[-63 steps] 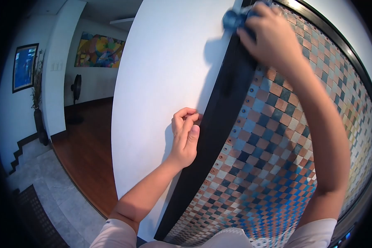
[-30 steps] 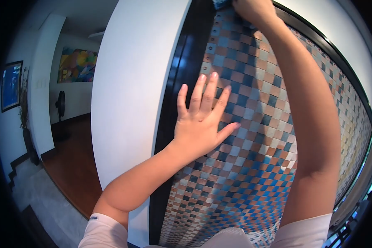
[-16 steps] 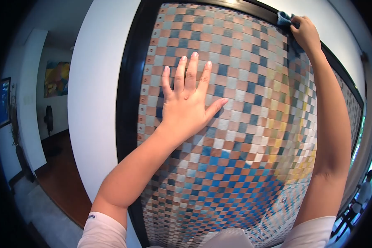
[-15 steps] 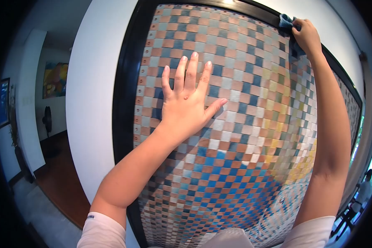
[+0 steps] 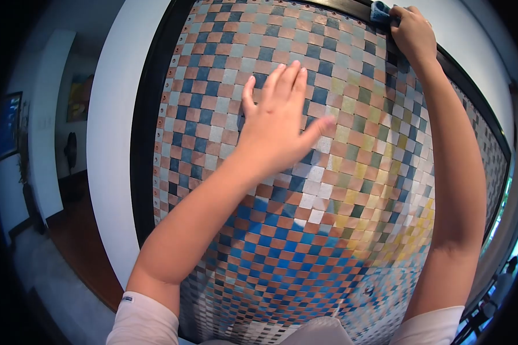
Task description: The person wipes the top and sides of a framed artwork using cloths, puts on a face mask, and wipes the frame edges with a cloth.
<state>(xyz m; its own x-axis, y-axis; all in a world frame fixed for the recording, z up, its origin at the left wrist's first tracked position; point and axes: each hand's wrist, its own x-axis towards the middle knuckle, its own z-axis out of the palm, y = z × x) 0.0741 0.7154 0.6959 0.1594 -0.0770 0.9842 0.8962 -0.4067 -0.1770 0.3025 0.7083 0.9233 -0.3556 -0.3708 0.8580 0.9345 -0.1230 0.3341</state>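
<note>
A large woven panel (image 5: 305, 236) of tan, grey, blue and yellow strips fills the middle, set in a black frame (image 5: 145, 109). My left hand (image 5: 279, 118) is over the upper middle of the panel, palm toward it, with thumb and fingers apart and nothing held; whether it touches the weave cannot be told. At the frame's top edge, my right hand (image 5: 414, 34) grips a blue cloth (image 5: 380, 11) against the black wood. Part of the cloth is hidden by the fingers.
A white wall (image 5: 112, 126) borders the frame on the left. Beyond it are a doorway, a wooden floor (image 5: 89, 247), a fan (image 5: 70, 152) and pictures. At the far lower right, a person (image 5: 505, 282) is partly visible near bright windows.
My right hand and the cloth have shifted left along the top of the frame. My left hand has moved right across the panel, its fingers closer together. The view has shifted too.
</note>
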